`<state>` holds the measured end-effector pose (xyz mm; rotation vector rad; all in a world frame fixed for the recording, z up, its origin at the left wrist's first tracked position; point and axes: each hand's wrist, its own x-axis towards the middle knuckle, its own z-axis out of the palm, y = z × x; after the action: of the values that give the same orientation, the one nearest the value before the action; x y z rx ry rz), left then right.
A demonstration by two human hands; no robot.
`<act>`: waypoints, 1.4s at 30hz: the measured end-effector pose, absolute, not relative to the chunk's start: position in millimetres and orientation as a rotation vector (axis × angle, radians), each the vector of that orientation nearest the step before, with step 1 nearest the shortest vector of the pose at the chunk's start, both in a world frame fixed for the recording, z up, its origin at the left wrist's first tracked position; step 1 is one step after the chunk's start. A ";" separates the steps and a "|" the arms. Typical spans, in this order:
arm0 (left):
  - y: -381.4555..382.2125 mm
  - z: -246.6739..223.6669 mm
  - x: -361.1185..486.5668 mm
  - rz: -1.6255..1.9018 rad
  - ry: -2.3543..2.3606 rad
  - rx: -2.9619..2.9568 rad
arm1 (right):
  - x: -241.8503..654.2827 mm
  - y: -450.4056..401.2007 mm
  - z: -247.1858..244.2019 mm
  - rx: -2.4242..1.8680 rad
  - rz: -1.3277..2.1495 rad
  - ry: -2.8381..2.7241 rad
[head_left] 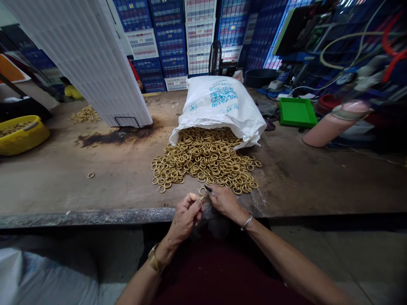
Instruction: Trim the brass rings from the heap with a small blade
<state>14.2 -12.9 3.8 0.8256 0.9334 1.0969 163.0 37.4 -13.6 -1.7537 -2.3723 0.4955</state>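
Many brass-coloured rings (210, 161) spill from the mouth of a white sack (219, 101) lying on the table. In front of the pile, near the table's front edge, my left hand (190, 211) pinches a ring (202, 196). My right hand (225, 202) is close beside it, fingers closed on a dark pointed tool (208, 189) whose tip is by another ring (202, 191). Whether the two rings are joined is too small to tell. A single loose ring (90, 175) lies off to the left.
A white ribbed panel (104, 63) stands in a wire holder (127, 123) at the back left. The far left has a yellow basin (23, 135). On the right are a green tray (297, 112) and a pink bottle (329, 127). Crates (168, 38) are stacked behind.
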 end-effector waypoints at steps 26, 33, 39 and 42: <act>0.1 -8.8 18.6 1.107 1.027 0.497 | 153.0 36.8 -3.6 -1.391 1.058 -1.737; -2.3 -11.0 19.8 1.131 1.239 0.979 | 148.1 35.5 -5.9 -1.372 1.405 -1.530; -1.2 -9.8 16.8 1.018 1.049 0.804 | 145.4 37.8 -6.3 -1.411 1.400 -1.539; 0.0 -9.1 16.0 1.030 0.957 0.698 | 146.9 38.7 -7.1 -1.432 1.378 -1.520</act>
<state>16.0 0.0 -9.1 0.6975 0.9574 1.0302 146.9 38.7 -7.1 -1.4323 -1.5198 1.3782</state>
